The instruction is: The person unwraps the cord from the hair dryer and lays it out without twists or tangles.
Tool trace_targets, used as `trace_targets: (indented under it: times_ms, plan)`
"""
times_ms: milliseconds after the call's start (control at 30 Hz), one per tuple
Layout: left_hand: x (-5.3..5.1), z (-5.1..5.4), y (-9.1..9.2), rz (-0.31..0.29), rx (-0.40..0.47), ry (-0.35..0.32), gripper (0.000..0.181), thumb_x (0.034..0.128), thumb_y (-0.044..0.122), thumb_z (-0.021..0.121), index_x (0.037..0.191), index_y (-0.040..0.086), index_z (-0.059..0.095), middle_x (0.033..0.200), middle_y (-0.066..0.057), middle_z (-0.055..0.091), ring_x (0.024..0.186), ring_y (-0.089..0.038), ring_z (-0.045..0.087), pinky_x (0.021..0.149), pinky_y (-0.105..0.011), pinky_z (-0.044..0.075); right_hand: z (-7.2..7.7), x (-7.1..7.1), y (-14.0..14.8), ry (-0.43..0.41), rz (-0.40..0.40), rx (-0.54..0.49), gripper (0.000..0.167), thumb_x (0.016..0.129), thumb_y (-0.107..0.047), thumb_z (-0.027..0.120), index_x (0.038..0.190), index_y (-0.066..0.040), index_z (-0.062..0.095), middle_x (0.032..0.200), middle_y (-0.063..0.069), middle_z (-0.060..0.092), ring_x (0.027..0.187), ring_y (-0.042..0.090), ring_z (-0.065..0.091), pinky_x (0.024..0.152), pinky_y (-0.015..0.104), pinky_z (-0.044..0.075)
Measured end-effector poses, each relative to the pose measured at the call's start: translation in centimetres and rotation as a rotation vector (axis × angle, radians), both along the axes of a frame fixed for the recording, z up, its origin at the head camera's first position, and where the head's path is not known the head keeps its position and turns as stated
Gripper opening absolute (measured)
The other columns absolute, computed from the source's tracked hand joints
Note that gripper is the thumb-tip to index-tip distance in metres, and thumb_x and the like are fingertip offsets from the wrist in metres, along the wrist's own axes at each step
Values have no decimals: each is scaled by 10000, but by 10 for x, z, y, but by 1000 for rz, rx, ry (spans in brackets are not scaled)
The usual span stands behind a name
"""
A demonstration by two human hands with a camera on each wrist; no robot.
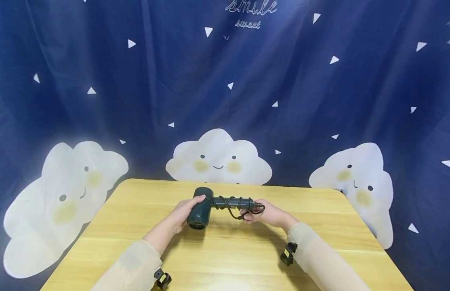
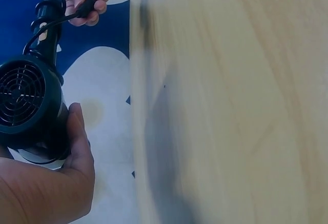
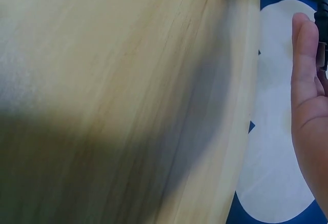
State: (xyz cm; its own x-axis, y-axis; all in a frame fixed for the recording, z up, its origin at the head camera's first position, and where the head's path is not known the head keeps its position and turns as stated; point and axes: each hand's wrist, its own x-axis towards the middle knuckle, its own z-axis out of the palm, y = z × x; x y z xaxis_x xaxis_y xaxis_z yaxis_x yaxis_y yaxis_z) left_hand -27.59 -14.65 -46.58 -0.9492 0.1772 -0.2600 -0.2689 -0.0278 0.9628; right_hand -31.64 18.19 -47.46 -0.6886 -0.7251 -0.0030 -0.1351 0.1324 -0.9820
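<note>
A dark green hair dryer (image 1: 202,212) is held up over the table, its handle (image 1: 233,203) pointing right. Its black cord (image 2: 34,35) winds round the handle. My left hand (image 1: 182,213) grips the barrel from the left side; the thumb side shows in the left wrist view, beside the round grille (image 2: 21,94). At the handle's end, my right hand (image 1: 268,213) pinches the cord's black plug (image 2: 86,7) between thumb and fingers. In the right wrist view that hand (image 3: 311,101) appears only at the right edge, and most of its grip is cut off.
A light wooden table (image 1: 225,258) lies beneath both hands, with shadows on it. Behind its far edge hangs a dark blue curtain (image 1: 196,81) with white clouds and triangles. Each sleeve carries a small black device (image 1: 289,254) near the wrist.
</note>
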Motion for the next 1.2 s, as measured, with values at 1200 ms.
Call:
trace_targets:
  times_ms: [1200]
  plan:
    - [-1, -4, -3, 58, -14, -6, 749, 866, 598, 670, 1293, -13, 587, 1002, -134, 717, 829, -232, 723, 727, -319, 586, 1, 8, -3, -15, 75, 130, 312, 958, -92, 674, 1211, 86, 634, 1083, 378, 639, 979, 451, 681, 876, 409, 572]
